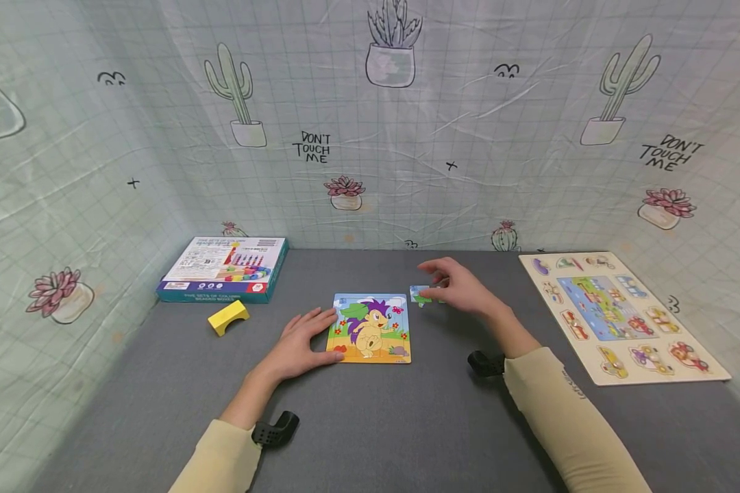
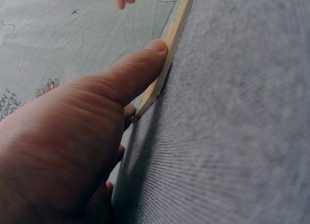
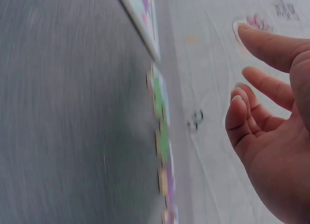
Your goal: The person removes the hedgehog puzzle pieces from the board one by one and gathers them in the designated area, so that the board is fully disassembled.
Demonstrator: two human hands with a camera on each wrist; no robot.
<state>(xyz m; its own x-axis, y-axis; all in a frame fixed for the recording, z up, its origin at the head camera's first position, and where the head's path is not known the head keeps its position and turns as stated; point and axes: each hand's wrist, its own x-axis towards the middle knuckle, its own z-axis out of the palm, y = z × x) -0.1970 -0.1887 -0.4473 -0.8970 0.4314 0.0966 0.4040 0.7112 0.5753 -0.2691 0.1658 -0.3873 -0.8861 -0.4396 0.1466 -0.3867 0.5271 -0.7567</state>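
A square jigsaw puzzle (image 1: 379, 335) with a purple-spined hedgehog picture lies flat on the grey table. My left hand (image 1: 299, 348) rests at its left side, fingers extended. Its thumb (image 2: 140, 71) touches the wooden edge of the board in the left wrist view. Beyond the puzzle's upper right corner, my right hand (image 1: 459, 287) hovers with loosely bent fingers. Under it lie joined puzzle pieces (image 1: 421, 296) in blue and green, partly hidden by the hand. The right wrist view shows these pieces (image 3: 162, 132) edge-on, apart from the fingers, with nothing held.
A boxed toy set (image 1: 225, 269) lies at the back left, with a yellow arch block (image 1: 228, 317) before it. On the right is a wooden peg board (image 1: 598, 359) with vehicle pictures. A patterned cloth (image 1: 395, 150) hangs behind the table.
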